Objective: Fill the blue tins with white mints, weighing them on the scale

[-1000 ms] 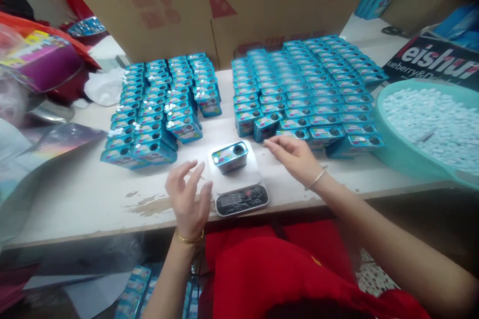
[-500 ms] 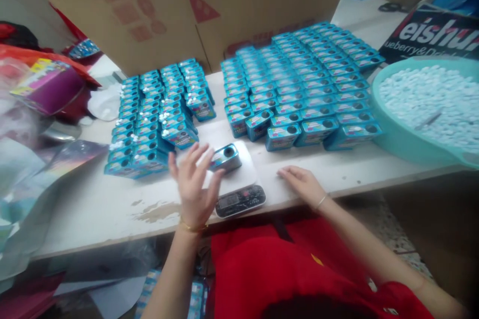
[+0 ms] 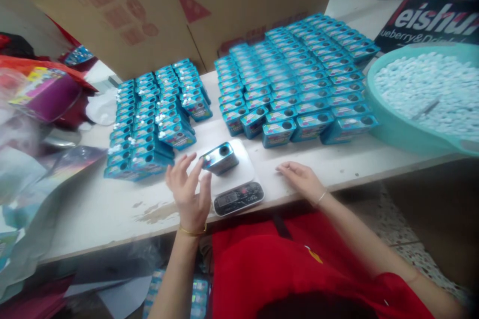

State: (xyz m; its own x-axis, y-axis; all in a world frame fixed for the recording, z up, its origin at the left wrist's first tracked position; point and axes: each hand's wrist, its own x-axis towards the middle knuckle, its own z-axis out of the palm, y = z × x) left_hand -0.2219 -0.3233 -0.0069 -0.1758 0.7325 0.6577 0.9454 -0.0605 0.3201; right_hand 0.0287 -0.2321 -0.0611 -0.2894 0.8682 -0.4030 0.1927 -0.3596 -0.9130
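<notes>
A blue tin (image 3: 220, 158) with a round dark hole in its top stands on the white plate of a kitchen scale (image 3: 239, 198). A small white piece lies on the tin's near left end. Just left of the tin is my left hand (image 3: 190, 189), fingers apart. Its index fingertip is close to the tin's left end; I cannot tell if it touches. To the right of the scale, my right hand (image 3: 302, 180) is low at the table, its fingers curled together. Whatever it may hold is hidden.
Rows of blue tins (image 3: 279, 132) fill the right back of the table. More tins (image 3: 175, 132), many with white pieces on top, stand at the left. A turquoise basin (image 3: 389, 129) of white tablets sits far right. A cardboard box (image 3: 157, 5) walls the back.
My left hand has drawn slightly left and down from the tin, uncovering its left end. My right hand stays nearly where it was. The view has shifted a little.
</notes>
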